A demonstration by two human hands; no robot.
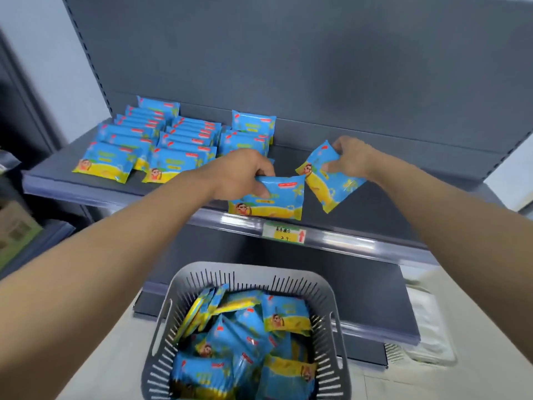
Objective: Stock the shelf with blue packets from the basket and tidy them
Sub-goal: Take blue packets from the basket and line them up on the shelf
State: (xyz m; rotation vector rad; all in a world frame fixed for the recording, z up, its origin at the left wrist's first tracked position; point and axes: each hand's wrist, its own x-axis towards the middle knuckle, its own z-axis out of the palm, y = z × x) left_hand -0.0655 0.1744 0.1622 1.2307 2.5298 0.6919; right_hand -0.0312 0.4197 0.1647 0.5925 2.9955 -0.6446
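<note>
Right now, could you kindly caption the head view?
Left hand holds one blue plastic packet, right hand a second packet, at the grey shelf; slotted grey basket below.

A figure reading roughly "2.9" is written on the small green-and-yellow paper price tag [284, 235] fixed to the front rail of the dark grey metal shelf [375, 203], beside a red upward arrow. The characters printed above it are blurred. Print on the blue and yellow plastic packets [274, 203] cannot be read.
</note>
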